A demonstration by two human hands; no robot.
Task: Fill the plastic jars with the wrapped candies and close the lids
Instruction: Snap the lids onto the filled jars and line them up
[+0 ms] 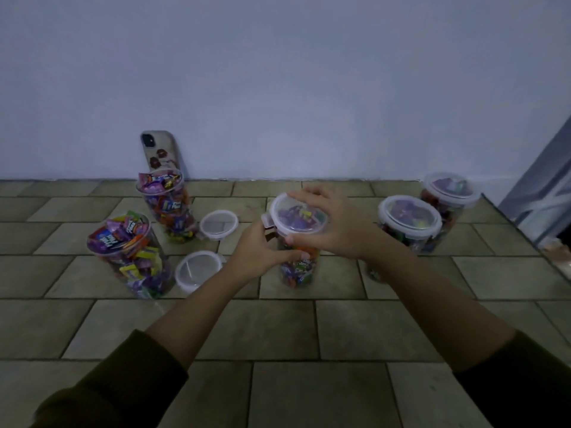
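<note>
A clear plastic jar [299,271] full of wrapped candies stands in the middle of the tiled floor, with a clear lid [296,219] on top of it. My left hand [262,251] grips the jar's left side just under a lid clip. My right hand [333,223] lies over the right side of the lid, fingers curled round its rim. Two jars without lids, heaped with candies, stand at the left: a near one [133,254] and a far one [170,205]. Two loose lids [218,224] [197,270] lie between them and my hands.
Two lidded candy jars [409,223] [448,196] stand at the right near the floor's edge. A phone [160,151] leans against the pale wall behind the far left jar. A grey slanted surface [543,186] borders the far right. Brown tiles cover the foreground.
</note>
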